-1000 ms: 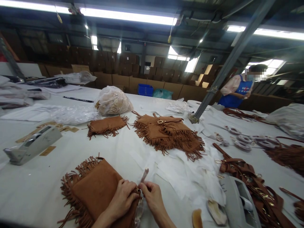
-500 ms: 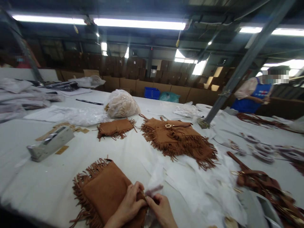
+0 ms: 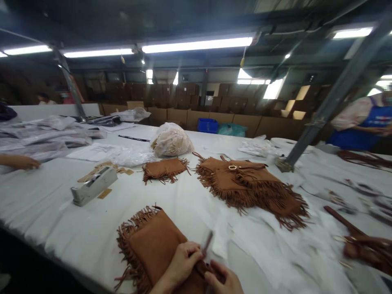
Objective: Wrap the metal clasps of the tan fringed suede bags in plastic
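Note:
A brown suede bag with fringe (image 3: 156,241) lies on the white-covered table, directly below me. My left hand (image 3: 185,261) rests over its right-hand edge, fingers closed on a brown part there. Close beside it, my right hand (image 3: 223,279) pinches the same brown part, which looks like a strap or edge piece. Between the hands a thin, blurred purplish-brown strip (image 3: 207,243) sticks up. The fingers cover what exactly is gripped.
More fringed brown bags (image 3: 239,175) lie beyond, with a smaller fringed piece (image 3: 165,168) and a grey tape dispenser (image 3: 94,185) to the left. Brown straps (image 3: 367,249) are at right. Another person's hand (image 3: 23,162) reaches in at left. A metal post (image 3: 318,118) rises from the table.
The view has turned left, so things appear farther right. The strip between my hands stands more upright, and my right hand sits lower. Another person's hand has come into view at left.

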Motion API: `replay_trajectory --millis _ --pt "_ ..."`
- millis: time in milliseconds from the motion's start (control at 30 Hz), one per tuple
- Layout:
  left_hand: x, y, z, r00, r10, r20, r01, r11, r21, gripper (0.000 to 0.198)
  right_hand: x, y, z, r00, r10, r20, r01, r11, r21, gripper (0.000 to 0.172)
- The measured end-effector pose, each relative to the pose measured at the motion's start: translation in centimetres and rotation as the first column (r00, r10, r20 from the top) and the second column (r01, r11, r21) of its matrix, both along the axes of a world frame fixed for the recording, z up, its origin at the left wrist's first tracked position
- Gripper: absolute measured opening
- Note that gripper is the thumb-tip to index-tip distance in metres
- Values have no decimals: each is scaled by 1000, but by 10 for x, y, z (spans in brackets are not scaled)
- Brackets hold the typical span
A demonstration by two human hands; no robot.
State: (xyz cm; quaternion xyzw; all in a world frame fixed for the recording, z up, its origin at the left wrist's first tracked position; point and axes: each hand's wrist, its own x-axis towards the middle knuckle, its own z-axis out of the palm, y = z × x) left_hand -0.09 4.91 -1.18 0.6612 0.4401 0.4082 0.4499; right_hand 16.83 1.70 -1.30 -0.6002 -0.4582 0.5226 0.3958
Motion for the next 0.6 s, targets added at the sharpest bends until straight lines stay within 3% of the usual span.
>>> replay_trajectory --millis 133,233,300,500,600 --pt "-7 -9 -9 995 -78 -58 83 993 89 23 2 -4 14 995 -41 -96 33 996 -88 60" --pt "-7 -11 -12 969 -130 -211 184 949 258 19 -2 -3 19 985 41 -165 -46 999 -27 52" --pt "-5 -11 -11 952 -146 -269 227 927 300 19 -5 -2 19 982 81 -168 -75 996 46 43" --pt "-3 -4 -10 965 -85 -248 141 966 217 19 -13 -2 1 992 -111 -52 117 983 141 33" --pt "0 1 -10 979 -112 -167 130 987 99 22 -15 -3 -13 985 -175 2 171 965 198 32"
